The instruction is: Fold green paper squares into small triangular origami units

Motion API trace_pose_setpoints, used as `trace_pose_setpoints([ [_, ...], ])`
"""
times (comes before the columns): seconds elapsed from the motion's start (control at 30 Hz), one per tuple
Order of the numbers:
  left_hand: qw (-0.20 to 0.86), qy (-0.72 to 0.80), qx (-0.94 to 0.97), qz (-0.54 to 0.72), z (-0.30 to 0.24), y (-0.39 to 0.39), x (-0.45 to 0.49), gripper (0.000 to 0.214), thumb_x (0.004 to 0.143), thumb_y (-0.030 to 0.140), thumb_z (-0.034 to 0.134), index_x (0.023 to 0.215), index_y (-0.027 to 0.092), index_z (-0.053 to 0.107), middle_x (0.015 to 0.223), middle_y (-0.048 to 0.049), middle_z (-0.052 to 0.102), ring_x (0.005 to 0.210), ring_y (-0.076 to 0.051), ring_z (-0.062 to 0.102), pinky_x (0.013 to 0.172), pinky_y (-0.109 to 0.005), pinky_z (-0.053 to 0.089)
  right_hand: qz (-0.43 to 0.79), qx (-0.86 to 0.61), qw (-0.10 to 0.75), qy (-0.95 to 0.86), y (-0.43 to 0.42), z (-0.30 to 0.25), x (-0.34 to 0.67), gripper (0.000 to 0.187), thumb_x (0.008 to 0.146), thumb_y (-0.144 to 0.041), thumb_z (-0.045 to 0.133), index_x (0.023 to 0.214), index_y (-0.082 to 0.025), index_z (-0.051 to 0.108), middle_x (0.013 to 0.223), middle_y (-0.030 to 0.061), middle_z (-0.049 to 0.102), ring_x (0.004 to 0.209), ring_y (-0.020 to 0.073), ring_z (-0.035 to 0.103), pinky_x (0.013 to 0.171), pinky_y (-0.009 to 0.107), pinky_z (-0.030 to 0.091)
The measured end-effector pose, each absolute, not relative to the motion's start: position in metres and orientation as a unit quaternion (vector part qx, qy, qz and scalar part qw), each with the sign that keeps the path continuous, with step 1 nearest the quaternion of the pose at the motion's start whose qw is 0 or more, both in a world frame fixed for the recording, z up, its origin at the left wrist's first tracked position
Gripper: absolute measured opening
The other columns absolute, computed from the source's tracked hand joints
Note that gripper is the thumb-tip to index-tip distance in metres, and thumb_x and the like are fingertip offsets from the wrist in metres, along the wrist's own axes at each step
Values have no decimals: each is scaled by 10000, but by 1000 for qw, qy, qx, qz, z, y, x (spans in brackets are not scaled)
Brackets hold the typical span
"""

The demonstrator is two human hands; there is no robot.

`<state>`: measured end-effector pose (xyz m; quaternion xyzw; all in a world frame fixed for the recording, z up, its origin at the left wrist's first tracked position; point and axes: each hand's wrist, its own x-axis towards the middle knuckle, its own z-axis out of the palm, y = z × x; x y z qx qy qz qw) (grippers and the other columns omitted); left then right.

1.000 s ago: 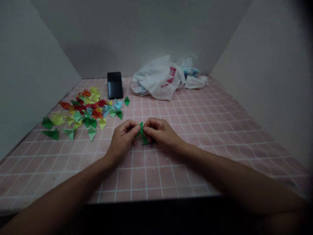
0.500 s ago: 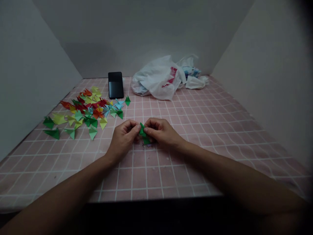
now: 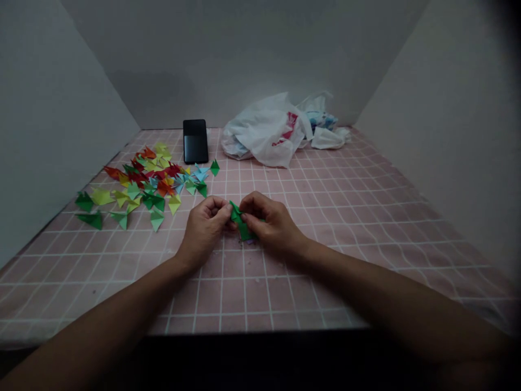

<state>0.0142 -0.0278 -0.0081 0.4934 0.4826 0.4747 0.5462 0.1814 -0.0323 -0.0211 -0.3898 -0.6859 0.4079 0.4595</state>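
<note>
Between my two hands is a small folded piece of green paper, pinched at its edges. My left hand is closed, with thumb and index finger on the paper's left side. My right hand grips its right side between thumb and bent fingers. Just below lies more green paper, with a bit of purple under it; whether it joins the held piece I cannot tell. To the left spreads a pile of folded paper shapes in green, yellow, red, orange and light blue.
A black phone lies behind the pile. A white plastic bag with red print sits at the back, beside crumpled white and blue packaging. The pink checked tablecloth meets grey walls on three sides.
My right fingers have lifted slightly and shifted on the green paper, whose top now leans more to the left. The whole view has moved a little.
</note>
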Motion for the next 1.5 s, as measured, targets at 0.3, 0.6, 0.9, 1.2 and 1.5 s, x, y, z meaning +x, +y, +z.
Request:
trace_pose_setpoints([
  [0.3, 557, 480, 500, 458, -9, -26, 12, 225, 707, 323, 738, 779, 166, 595, 622, 39, 643, 522, -116, 645, 559, -237, 564, 284, -385, 444, -757, -34, -18, 183, 93, 892, -115, 553, 865, -202, 569, 807, -3, 635, 716, 128, 558, 669, 267, 412],
  [0.6, 550, 483, 513, 448, -12, -25, 12, 192, 744, 320, 704, 780, 173, 585, 572, 29, 647, 505, -122, 641, 536, -221, 524, 246, -367, 435, -784, -33, -18, 185, 133, 925, -108, 510, 851, -197, 577, 810, 9, 635, 716, 133, 549, 683, 269, 415],
  [0.9, 545, 478, 520, 452, -9, -27, 12, 225, 760, 359, 709, 813, 175, 590, 604, 32, 647, 521, -120, 638, 550, -228, 530, 231, -367, 437, -788, -31, -20, 186, 131, 924, -107, 510, 842, -195, 562, 795, 7, 622, 719, 137, 554, 687, 269, 420],
  [1.2, 537, 467, 526, 465, -9, -27, 11, 195, 796, 339, 702, 821, 178, 594, 633, 34, 636, 553, -115, 631, 576, -228, 535, 277, -388, 436, -763, -32, -19, 185, 104, 907, -123, 537, 850, -204, 566, 804, 1, 632, 702, 136, 544, 681, 275, 423],
  [1.5, 558, 460, 511, 465, -6, -28, 11, 229, 768, 366, 757, 813, 160, 667, 712, 16, 660, 577, -101, 632, 591, -216, 543, 311, -384, 449, -745, -33, -17, 184, 104, 907, -131, 552, 834, -204, 566, 797, -9, 607, 706, 128, 532, 698, 277, 426],
])
